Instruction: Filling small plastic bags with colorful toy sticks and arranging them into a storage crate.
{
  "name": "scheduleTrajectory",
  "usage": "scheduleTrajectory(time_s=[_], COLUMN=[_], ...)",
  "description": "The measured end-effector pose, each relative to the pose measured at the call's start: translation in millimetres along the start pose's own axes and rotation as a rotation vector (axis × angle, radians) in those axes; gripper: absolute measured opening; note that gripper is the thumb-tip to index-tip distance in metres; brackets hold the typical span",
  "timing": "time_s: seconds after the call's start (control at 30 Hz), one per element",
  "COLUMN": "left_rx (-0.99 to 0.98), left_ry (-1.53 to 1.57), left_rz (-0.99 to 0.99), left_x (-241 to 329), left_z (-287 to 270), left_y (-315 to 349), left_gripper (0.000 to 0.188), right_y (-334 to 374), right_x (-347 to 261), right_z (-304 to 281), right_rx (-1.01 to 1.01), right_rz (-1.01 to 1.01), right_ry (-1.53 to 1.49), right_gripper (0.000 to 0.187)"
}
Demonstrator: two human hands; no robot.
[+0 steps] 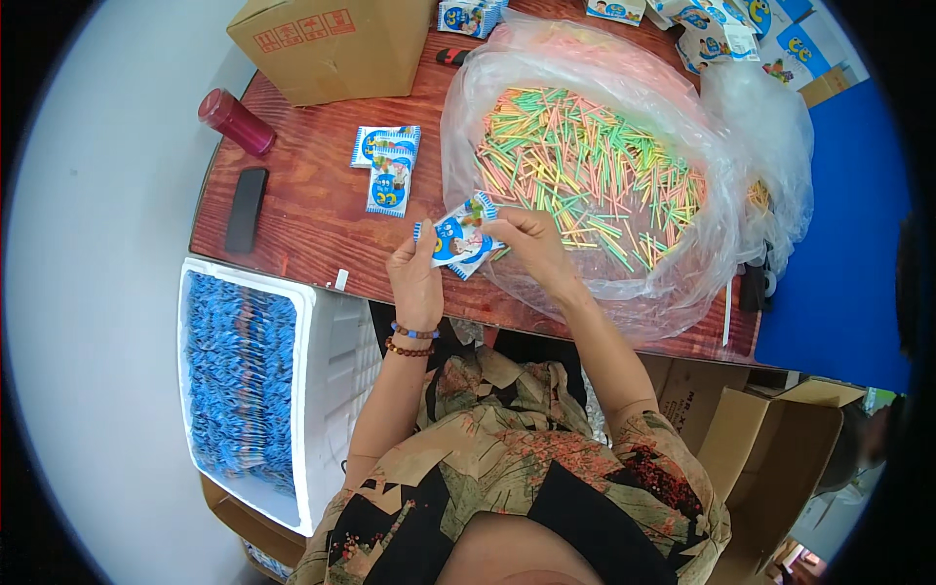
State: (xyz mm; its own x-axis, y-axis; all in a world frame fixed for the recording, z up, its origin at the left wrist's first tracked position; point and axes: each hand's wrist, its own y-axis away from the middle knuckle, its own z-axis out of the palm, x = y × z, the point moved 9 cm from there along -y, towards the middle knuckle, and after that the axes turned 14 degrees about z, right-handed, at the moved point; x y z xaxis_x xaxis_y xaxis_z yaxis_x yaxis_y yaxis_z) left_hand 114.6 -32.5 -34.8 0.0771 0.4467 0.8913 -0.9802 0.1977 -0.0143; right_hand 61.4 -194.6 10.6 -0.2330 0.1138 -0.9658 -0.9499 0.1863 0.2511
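Note:
Between both hands, over the table's front edge, are small blue-and-white packets [456, 240]; at least two appear to overlap. My left hand [417, 273] is closed on their left end, thumb up, with beaded bracelets at the wrist. Thumb and fingers of my right hand [534, 244] pinch the right side. Just beyond my right hand lies a big clear plastic bag [673, 310], spread wide around a heap of thin pink, green and yellow sticks [585, 166]. Farther back and left, two more packets [390, 180] lie overlapping on the wooden table [312, 210].
A cardboard box [331, 58], a red-lidded tumbler [237, 122] and a black oblong case [247, 210] stand or lie at left. Below them, a white foam box [304, 409] holds rows of blue packets [239, 380]. An opened carton [790, 468] sits at lower right.

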Motion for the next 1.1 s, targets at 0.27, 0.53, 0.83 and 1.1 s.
scheduleTrajectory(time_s=[0.27,0.53,0.83,1.1], left_rx=[-0.051,-0.061,-0.018,0.058], left_ry=[0.249,0.219,0.200,0.209], left_rz=[-0.134,-0.178,-0.117,-0.066], left_x=[-9.0,-9.9,-6.8,5.9], left_z=[17.1,22.3,20.6,2.9], left_y=[9.9,15.8,23.4,19.3], left_gripper=[0.034,0.030,0.026,0.026], right_y=[36.5,33.9,34.1,-43.3], right_x=[-50.3,-46.9,-39.6,-30.2], right_z=[0.9,19.8,22.3,-93.5], right_rx=[-0.004,-0.130,-0.208,0.093], right_rz=[-0.475,-0.499,-0.475,-0.152], right_ry=[0.342,0.557,0.503,0.463], right_gripper=[0.033,0.033,0.019,0.018])
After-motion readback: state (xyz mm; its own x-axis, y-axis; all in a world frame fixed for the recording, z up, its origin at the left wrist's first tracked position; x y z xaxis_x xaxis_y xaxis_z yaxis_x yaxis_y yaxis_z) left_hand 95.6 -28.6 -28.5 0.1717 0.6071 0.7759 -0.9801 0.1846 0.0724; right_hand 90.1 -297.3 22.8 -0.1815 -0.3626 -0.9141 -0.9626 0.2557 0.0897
